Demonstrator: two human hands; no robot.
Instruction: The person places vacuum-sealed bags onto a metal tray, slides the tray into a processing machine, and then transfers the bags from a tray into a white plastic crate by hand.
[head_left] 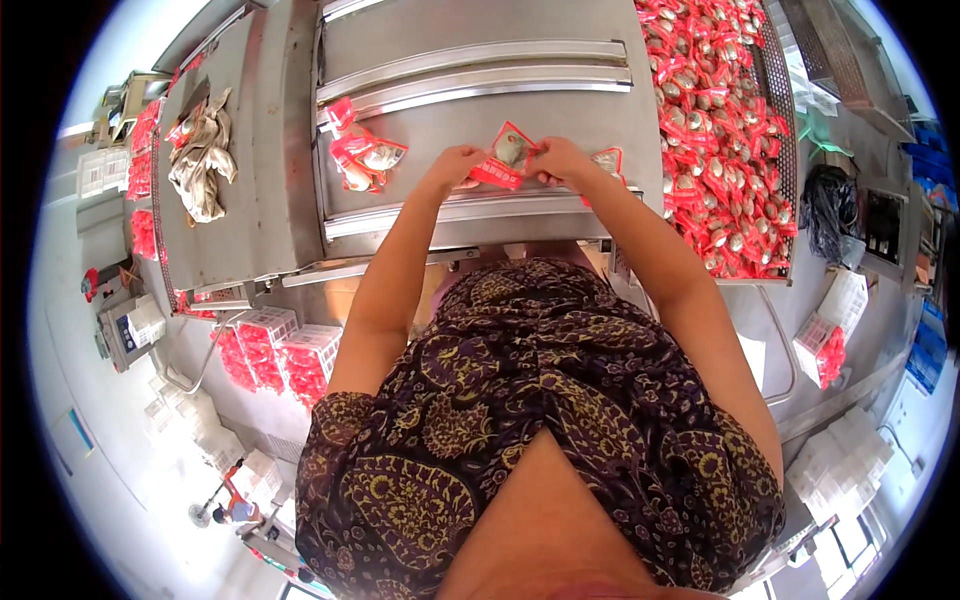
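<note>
My left hand (455, 165) and my right hand (560, 160) both grip small red-and-clear sealed packets (507, 155) over the steel machine bed (560, 110). The packets hold a pale round piece of food. Another packet (608, 160) lies just right of my right hand. A small cluster of the same packets (360, 155) lies on the bed to the left of my left hand.
A big heap of red packets (725, 130) fills a metal tray at the right. A crumpled cloth (203, 160) lies on the steel cover at the left. White crates with red packets (275, 355) stand on the floor lower left. A black bag (827, 205) sits far right.
</note>
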